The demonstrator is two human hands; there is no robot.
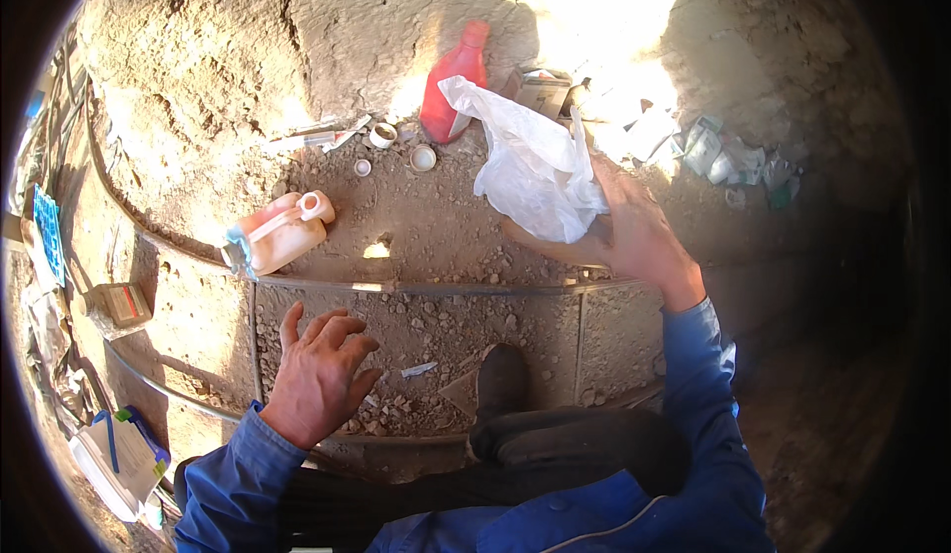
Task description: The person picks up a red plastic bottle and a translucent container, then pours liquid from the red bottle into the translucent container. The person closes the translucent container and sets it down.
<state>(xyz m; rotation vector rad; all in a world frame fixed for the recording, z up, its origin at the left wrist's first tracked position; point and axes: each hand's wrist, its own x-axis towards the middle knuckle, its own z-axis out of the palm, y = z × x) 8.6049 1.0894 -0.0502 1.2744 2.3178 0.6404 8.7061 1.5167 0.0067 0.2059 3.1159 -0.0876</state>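
A crumpled white plastic bag is gripped at its right side by my right hand, its thumb running along the lower edge. The bag partly covers a red plastic bottle leaning upright against the earth wall. My left hand hovers empty over the dirt, fingers apart and slightly bent. Beyond it lies a pale orange plastic jug on its side, with light blue at one end. Small round lids and a short white roll-like cup sit between the jug and the bottle.
A rough earth wall rises at the back. Metal rails cross the ground. A small open box stands behind the bag, and plastic scraps lie right. At left are a carton and a white container. My shoe is near.
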